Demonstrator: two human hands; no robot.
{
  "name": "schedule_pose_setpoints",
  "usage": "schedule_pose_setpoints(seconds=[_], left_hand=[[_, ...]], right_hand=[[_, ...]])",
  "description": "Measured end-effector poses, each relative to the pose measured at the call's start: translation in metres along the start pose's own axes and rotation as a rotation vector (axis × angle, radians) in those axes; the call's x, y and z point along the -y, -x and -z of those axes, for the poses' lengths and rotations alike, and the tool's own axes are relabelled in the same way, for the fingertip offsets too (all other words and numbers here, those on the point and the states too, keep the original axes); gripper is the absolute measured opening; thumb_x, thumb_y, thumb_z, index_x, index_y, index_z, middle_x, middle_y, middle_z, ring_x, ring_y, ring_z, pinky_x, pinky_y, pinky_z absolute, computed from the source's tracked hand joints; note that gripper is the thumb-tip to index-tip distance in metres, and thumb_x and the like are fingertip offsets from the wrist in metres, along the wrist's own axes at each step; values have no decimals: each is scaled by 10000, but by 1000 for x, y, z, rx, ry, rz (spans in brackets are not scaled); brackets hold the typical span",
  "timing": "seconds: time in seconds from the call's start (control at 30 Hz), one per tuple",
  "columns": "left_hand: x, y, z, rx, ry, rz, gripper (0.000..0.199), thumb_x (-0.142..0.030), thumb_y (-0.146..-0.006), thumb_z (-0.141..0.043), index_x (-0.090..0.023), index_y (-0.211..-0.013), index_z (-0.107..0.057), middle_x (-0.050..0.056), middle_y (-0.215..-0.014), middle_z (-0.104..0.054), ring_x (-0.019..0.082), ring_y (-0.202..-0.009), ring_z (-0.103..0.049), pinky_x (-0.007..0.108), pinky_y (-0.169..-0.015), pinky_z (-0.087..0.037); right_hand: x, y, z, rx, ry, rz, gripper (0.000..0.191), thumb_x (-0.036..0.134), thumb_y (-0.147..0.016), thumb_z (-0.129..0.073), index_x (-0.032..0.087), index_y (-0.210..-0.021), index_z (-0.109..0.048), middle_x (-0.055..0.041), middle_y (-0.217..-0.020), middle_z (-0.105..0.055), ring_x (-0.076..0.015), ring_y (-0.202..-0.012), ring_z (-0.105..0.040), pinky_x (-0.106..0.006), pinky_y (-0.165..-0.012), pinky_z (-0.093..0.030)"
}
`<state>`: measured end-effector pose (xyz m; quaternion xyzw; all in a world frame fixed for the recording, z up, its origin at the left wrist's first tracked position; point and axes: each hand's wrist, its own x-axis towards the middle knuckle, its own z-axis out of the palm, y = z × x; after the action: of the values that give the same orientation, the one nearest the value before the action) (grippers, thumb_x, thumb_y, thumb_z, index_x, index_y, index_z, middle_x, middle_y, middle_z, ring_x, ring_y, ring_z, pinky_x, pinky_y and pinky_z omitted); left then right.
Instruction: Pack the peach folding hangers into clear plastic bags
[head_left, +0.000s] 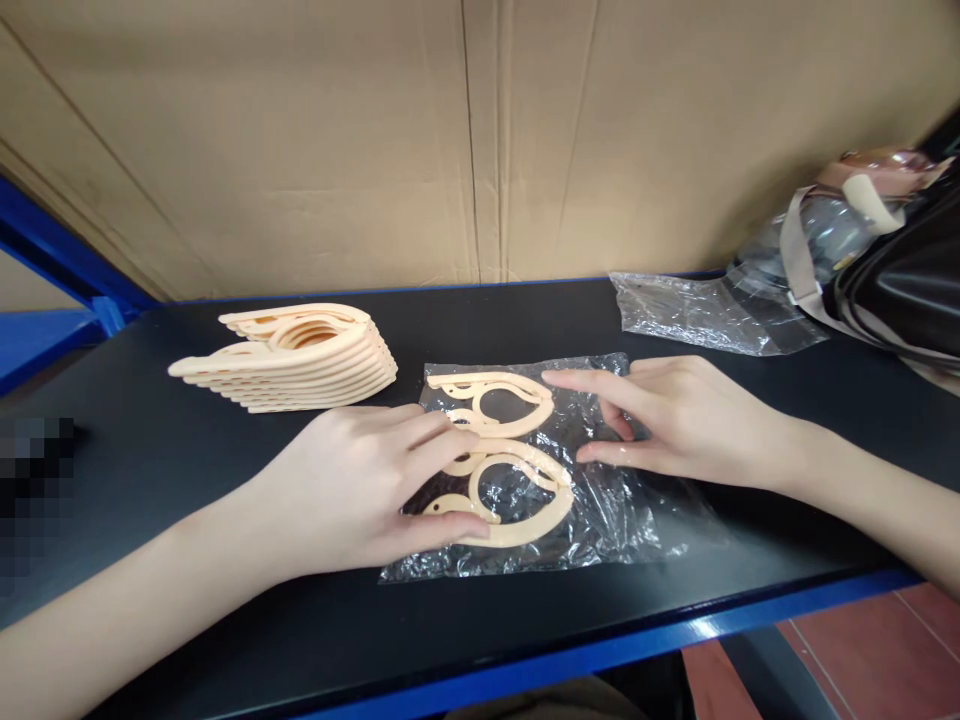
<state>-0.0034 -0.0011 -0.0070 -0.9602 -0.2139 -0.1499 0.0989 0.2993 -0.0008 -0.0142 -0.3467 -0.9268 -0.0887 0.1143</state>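
Observation:
A clear plastic bag (600, 530) lies flat on the black tabletop, with two folded cream plastic hangers inside. The upper hanger (517, 428) and the lower hanger (525, 533) are side by side, their rounded ends to the right. My left hand (382, 485) rests over the bag's left part, fingers and thumb stretched out on the hangers, hiding their left ends. Over the right part is my right hand (667, 415); its index finger reaches to the upper hanger's tip, and the thumb is held apart. Neither hand grips anything.
A neat stack of matching folded hangers (330, 370) stands at the back left. Toward the back right lies another clear plastic bag (697, 315), beside a transparent bottle (832, 230) with a strap and a black bag (907, 280). Cardboard (315, 150) walls the back; a blue edge (480, 670) runs along the front.

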Motion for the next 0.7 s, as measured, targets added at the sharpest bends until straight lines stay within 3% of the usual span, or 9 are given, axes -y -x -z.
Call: schedule_pose_setpoints(seconds=[0.1,0.27,0.4,0.5,0.6,0.7], left_hand=[[12,3,3,-14,89,82,346,-464,-990,-452,-204,-1117,-642,24,-906,-747,173,-688,-695,277,-561,-485],[35,2,25,-187,54,220,222,-348,-962,-522,-200,-1003,-683,2,-879,-742,137,-743,-681,244,-663,-484],[54,0,49,-275,-47,335,342,-436,-934,-515,-146,-1003,-684,52,-1009,-700,181,-948,-633,288,-849,-464],[82,10,61,-175,-73,412,687,-709,-821,-484,-164,-1213,-631,68,-1237,-627,272,-1196,-546,418,-1034,-404],[115,32,67,73,-2,611,1016,-908,-599,-482,-224,-1347,-555,80,-1386,-555,371,-1313,-454,577,-1057,-363],[134,54,67,206,17,682,1015,-887,-624,-486,-199,-1367,-537,90,-1427,-524,377,-1301,-467,642,-1035,-342]], right_hand=[[-5,1,1,-49,113,-76,536,428,-962,-523,212,-1443,-424,41,-604,-626,-155,-509,-555,-275,-558,-395],[-15,1,-2,-50,76,-179,582,333,-955,-554,226,-1491,-355,42,-717,-728,-155,-546,-628,-271,-558,-445],[-19,0,-3,-11,-65,-164,592,269,-940,-571,269,-1493,-358,57,-884,-777,-150,-688,-697,-278,-683,-523],[-20,0,-4,45,-135,-173,631,295,-948,-554,304,-1523,-294,62,-975,-777,-163,-775,-720,-307,-762,-552],[-22,-1,-5,78,-160,-169,648,310,-959,-515,318,-1544,-236,34,-1116,-750,-194,-914,-725,-356,-815,-568],[-24,-2,-7,101,-186,-146,649,292,-960,-488,302,-1552,-222,-10,-1230,-704,-223,-1000,-710,-403,-837,-576]])
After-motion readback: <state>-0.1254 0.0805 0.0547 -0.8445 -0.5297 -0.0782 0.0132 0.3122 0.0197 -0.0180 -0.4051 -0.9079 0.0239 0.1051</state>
